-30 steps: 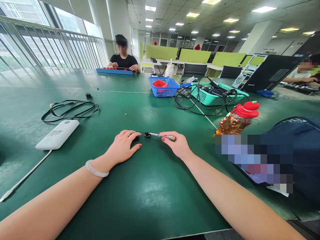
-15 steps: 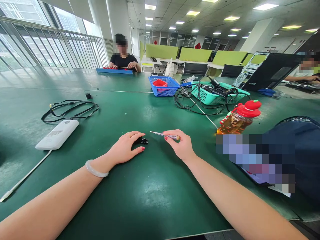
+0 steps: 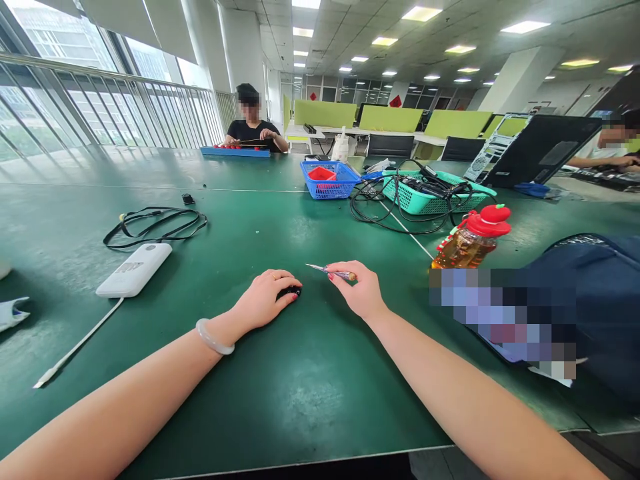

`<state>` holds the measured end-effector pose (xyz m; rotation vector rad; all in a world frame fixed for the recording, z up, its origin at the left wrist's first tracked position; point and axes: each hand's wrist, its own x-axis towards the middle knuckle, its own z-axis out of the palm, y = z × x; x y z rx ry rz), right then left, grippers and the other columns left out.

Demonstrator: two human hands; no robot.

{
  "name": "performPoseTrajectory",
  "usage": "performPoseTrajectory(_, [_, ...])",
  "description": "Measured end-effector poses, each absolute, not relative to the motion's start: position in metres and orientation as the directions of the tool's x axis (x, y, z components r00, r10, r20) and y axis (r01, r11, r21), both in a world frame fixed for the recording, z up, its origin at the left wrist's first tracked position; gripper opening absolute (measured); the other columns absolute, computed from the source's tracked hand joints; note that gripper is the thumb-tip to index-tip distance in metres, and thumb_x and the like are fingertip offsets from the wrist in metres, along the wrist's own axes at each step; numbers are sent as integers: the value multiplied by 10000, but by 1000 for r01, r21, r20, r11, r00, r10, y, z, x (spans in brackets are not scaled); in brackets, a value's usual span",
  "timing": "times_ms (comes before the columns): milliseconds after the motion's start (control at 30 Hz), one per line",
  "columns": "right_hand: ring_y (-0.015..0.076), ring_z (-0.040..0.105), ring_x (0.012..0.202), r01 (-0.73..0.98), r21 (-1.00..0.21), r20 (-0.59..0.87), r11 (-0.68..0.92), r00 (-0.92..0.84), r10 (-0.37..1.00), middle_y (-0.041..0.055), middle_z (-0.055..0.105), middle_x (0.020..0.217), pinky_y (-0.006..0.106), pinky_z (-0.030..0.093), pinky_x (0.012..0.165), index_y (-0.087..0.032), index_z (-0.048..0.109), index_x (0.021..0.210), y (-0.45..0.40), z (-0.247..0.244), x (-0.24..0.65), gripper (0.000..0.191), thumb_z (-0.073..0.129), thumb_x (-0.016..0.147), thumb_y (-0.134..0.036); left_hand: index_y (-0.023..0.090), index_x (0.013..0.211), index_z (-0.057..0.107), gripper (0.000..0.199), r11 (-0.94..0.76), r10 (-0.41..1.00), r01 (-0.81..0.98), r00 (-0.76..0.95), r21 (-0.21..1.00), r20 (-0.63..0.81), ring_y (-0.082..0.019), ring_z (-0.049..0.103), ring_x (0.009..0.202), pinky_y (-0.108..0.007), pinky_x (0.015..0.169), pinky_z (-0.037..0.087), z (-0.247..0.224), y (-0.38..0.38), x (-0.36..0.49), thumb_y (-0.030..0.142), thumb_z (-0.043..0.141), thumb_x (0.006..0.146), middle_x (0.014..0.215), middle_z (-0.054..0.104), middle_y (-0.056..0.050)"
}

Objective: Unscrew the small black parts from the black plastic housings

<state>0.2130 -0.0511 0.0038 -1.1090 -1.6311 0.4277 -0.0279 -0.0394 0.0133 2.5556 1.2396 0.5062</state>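
On the green table (image 3: 300, 387), two hands: left hand (image 3: 265, 303) covers one black part (image 3: 291, 291), right hand (image 3: 361, 293) grips one screwdriver (image 3: 333, 271).

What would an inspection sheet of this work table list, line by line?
Surface: green table mat, glossy, with a pale seam line.
Job's things: small black part under the fingertips; thin screwdriver, tip pointing left, clear of the part.
Clutter: white power bank, red-capped drink bottle, blue basket, green basket, dark bag.
Grippers: left hand rests on the part; right hand pinches the screwdriver.
Cables: black cable loop; white lead from the power bank; black tangle by the green basket.
Surroundings: open office, window railing, two people seated at the far side.
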Motion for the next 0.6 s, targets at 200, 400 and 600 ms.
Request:
performPoseTrajectory(200, [208,679,897,454,-737,564,501,5,826,11,751,937,392,544,857,-305,753,878,-55,5,213,122,643,826,-300,331,1100,711,264,-617,769,667,624,419,138,-232,588,1137,-424,1047,462,22,-93,-54,392,512,937,1181,672,-35])
performPoseTrajectory(400, [213,677,885,475,-707,574,524,-46,818,4,756,930,400,545,840,-317,749,862,-57,5,209,122,643,819,-275,396,1086,717,286,-488,872,801,467,347,148,-244,617,1126,-411,995,519,17,-141,-133,506,517,913,1217,676,-1])
performPoseTrajectory(600, [209,674,872,500,-679,589,537,-66,806,0,761,929,403,538,839,-308,742,859,-56,5,209,128,635,819,-251,527,1046,662,249,-312,917,911,215,269,336,-297,616,1078,-587,1026,476,7,-154,-231,597,554,833,1109,698,147])
